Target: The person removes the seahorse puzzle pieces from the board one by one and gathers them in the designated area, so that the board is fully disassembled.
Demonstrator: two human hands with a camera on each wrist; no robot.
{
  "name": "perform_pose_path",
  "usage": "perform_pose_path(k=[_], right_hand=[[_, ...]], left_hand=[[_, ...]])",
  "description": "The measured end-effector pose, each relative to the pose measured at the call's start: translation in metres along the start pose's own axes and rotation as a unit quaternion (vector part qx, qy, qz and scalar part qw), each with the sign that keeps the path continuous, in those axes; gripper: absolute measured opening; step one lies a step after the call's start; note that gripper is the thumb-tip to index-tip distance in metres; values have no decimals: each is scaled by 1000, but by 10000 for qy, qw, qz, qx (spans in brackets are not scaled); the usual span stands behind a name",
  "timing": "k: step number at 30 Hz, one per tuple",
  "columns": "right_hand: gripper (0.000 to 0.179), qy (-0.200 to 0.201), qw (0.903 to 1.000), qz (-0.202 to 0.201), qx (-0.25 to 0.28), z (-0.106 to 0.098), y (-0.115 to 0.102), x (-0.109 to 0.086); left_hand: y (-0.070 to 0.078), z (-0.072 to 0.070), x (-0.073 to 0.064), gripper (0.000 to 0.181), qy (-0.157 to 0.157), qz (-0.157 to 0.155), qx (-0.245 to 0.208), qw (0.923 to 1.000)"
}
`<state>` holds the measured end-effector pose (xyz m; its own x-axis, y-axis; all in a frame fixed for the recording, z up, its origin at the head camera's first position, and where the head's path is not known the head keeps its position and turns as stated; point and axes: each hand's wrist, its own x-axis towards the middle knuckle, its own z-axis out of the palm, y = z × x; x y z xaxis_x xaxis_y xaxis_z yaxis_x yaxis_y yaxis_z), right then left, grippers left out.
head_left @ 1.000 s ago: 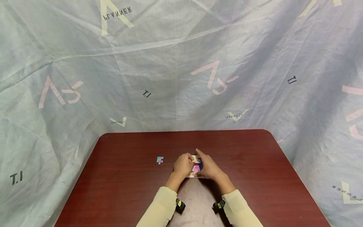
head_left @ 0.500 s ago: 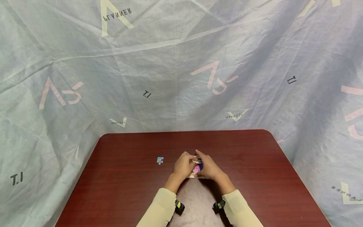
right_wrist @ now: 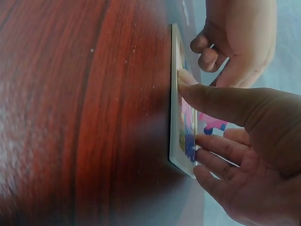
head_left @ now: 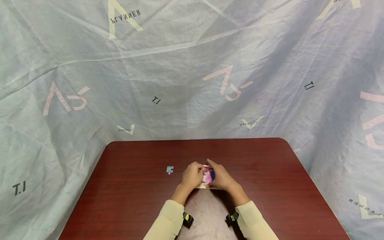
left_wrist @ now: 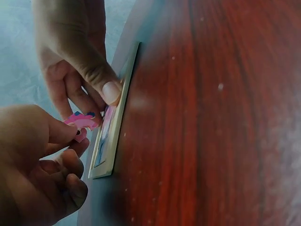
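The puzzle tray (right_wrist: 176, 157) holds pink and blue pieces (head_left: 207, 179). Just above it, the left grip (head_left: 192, 176) pinches a loose pink piece (left_wrist: 82, 122); the right grip (head_left: 223, 177), spread wide, touches its rim. Left of the tray, a bluish piece (head_left: 169, 169) lies on the table (head_left: 126, 196).

Rocking plain cream sleeves (head_left: 165, 220), showing along bottom edge of frame. Chunky black wrist cameras (head_left: 188, 221) sitting right by cuffs (head_left: 177, 206), lower centre, each sporting tiny yellow patch (head_left: 187, 216).
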<state>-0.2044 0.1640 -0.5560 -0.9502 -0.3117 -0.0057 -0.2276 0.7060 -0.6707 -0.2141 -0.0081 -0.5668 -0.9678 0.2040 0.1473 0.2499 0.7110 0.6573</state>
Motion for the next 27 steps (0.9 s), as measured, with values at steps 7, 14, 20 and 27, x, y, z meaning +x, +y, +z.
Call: perform_pose_path(k=[7, 14, 20, 27], right_hand=[[114, -25, 10000, 7, -3, -1, 1, 0], [111, -72, 9999, 86, -11, -3, 0, 0], [108, -76, 9999, 75, -46, -2, 1, 0], [106, -99, 9999, 121, -52, 0, 1, -1]], left_hand=[[-4, -7, 0, 30, -21, -71, -351, 9994], [-6, -14, 0, 29, 33, -72, -360, 9993], [-6, -16, -2, 25, 29, -170, -296, 9994], [-8, -16, -3, 23, 107, -136, -244, 9996]])
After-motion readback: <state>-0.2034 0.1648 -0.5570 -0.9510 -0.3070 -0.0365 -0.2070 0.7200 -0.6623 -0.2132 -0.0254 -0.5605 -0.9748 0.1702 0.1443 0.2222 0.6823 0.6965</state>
